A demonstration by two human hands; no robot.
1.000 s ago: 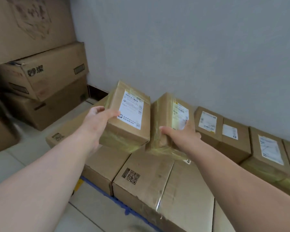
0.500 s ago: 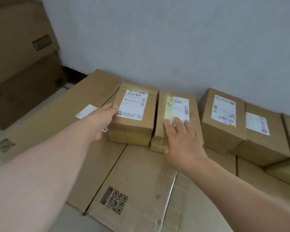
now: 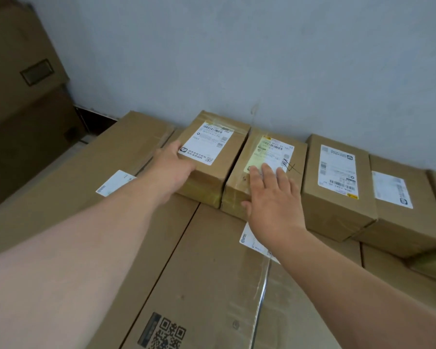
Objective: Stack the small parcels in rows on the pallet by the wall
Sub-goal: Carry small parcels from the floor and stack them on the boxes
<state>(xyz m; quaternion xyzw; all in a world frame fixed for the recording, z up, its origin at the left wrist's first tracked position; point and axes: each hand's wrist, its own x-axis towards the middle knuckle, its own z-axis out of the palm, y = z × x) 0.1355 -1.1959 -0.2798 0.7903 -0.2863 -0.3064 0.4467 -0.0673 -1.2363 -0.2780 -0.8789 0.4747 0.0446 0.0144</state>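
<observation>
Small brown cardboard parcel, white label (image 3: 212,157), and small brown taped parcel, yellowish label (image 3: 267,159): touching, at the back edge of the large flat brown cartons (image 3: 212,273).
Left hand (image 3: 173,170): cups the first parcel's near-left corner; grip not discernible.
Right hand (image 3: 272,197): flat, fingers straight, on the second parcel.
Step, as judged: squaring the pair into the row.
Next: probably let go.

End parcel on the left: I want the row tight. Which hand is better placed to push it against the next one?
Left. The left hand sits against the end parcel's outer side, so it could likely push rightward; the right hand lies flat on the next parcel.
</observation>
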